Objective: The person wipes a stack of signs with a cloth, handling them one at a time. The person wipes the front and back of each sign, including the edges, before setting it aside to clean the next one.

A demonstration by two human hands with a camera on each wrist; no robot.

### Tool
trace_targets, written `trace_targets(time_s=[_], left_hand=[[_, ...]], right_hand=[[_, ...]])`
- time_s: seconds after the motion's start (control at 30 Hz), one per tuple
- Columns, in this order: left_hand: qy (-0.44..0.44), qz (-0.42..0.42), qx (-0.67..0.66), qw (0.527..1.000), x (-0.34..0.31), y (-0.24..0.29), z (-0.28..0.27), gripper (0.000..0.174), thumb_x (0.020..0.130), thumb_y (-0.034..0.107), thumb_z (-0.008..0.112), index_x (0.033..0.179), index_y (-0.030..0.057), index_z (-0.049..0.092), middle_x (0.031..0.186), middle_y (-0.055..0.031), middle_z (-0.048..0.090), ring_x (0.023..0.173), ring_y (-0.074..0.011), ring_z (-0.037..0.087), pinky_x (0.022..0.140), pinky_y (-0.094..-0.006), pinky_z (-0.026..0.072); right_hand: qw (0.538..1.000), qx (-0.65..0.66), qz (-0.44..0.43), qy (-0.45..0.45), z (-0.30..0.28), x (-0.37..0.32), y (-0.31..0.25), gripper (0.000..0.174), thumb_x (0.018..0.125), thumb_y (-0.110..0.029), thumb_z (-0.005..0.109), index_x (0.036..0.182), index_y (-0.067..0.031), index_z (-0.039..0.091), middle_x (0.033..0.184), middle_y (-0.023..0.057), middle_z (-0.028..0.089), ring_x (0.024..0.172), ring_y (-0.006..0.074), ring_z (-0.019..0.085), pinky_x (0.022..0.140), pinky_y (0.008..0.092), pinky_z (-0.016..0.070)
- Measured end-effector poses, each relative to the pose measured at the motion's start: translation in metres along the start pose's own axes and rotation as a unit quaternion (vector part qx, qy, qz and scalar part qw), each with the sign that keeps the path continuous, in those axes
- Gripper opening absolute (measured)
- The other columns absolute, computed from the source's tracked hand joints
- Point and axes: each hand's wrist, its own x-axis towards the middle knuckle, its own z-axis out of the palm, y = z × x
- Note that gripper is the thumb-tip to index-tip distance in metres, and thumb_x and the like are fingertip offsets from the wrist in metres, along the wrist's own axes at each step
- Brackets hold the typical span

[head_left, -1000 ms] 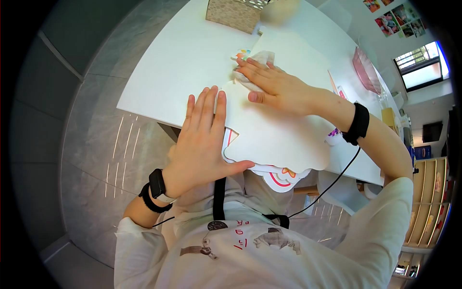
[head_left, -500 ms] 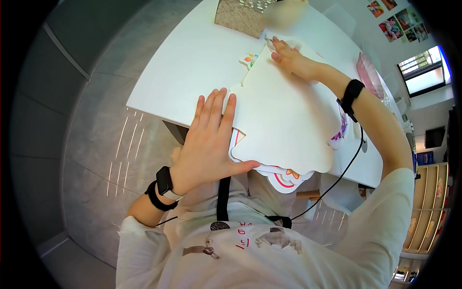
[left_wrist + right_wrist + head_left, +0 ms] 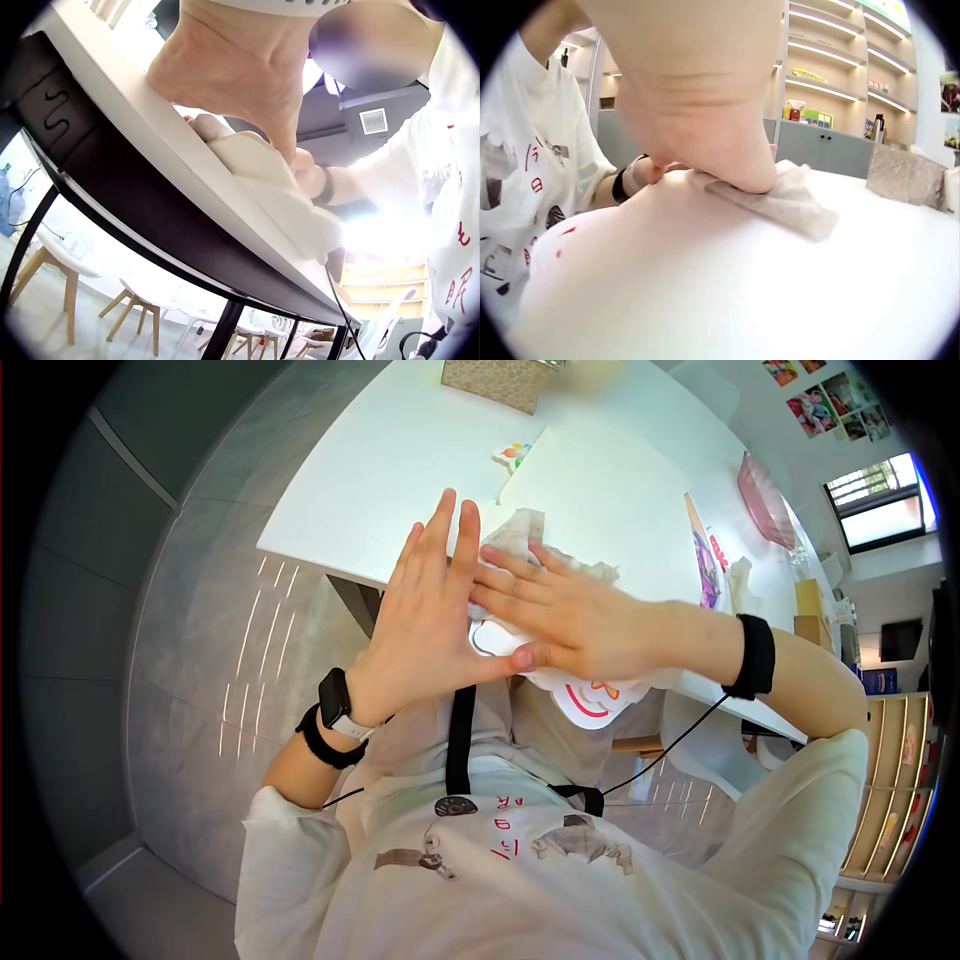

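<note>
Now | right hand point(image 3: 580, 622) back beside left hand point(image 3: 422, 615) | tissue point(image 3: 521, 532) beneath

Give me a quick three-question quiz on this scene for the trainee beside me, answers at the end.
1. What is pressed under the right hand? A) pencil; B) crumpled tissue; C) cup.
2. True or false: the left hand is balled into a tight fist.
3. In the head view, which is nearer the hands: the patterned box or the small colourful piece?

Key: 1 B; 2 false, it is outstretched; 3 the small colourful piece.
</note>
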Motion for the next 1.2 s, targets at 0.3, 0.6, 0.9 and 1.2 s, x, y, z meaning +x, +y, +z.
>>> trace_targets(time_s=[0.3, 0.6, 0.9, 1.2], left_hand=[[0.035, 0.011, -0.035, 0.999, -0.004, -0.003, 0.004, 0.142, 0.049, 0.045, 0.089, 0.151, 0.0015, 0.001, 0.151, -0.0321, 0.011, 0.129, -0.0455, 0.035, 0.101, -0.0488, 0.0349], [-0.040, -0.010, 0.069, 0.997, -0.005, 0.003, -0.008, 0.121, 0.057, 0.056, 0.080, 0.150, 0.0091, 0.019, 0.150, -0.0302, 0.019, 0.129, -0.0481, 0.036, 0.104, -0.0571, 0.0296], [-0.093, 0.034, 0.225, 0.969, -0.006, 0.019, -0.005, 0.099, 0.069, 0.070, 0.063, 0.148, 0.0184, 0.032, 0.151, -0.0225, 0.027, 0.139, -0.0451, 0.023, 0.107, -0.0711, 0.0071], [-0.140, 0.105, 0.433, 0.885, -0.001, 0.030, -0.004, 0.095, 0.079, 0.074, 0.044, 0.141, 0.0023, 0.040, 0.147, -0.0128, 0.039, 0.142, -0.0347, 0.022, 0.112, -0.0673, 0.0040]], right_hand=[[0.980, 0.047, 0.137, 0.140, 0.009, 0.022, 0.034, 0.074, 0.098, -0.052, 0.033, 0.149, 0.0005, 0.019, 0.156, 0.0189, 0.014, 0.145, 0.0341, 0.012, 0.116, 0.0530, 0.0110], [0.990, 0.029, 0.100, 0.095, 0.004, 0.036, 0.023, 0.072, 0.097, -0.048, 0.039, 0.150, -0.0044, 0.018, 0.157, 0.0161, 0.017, 0.146, 0.0304, 0.011, 0.116, 0.0523, 0.0080], [0.991, 0.027, 0.092, 0.096, 0.012, 0.025, 0.027, 0.070, 0.095, -0.038, 0.047, 0.152, -0.0125, 0.014, 0.158, 0.0121, 0.011, 0.147, 0.0294, 0.008, 0.116, 0.0541, 0.0057], [0.990, 0.042, 0.077, 0.107, 0.020, 0.023, 0.037, 0.066, 0.095, -0.038, 0.049, 0.151, -0.0139, 0.024, 0.159, 0.0085, 0.010, 0.147, 0.0282, 0.008, 0.116, 0.0542, 0.0057]])
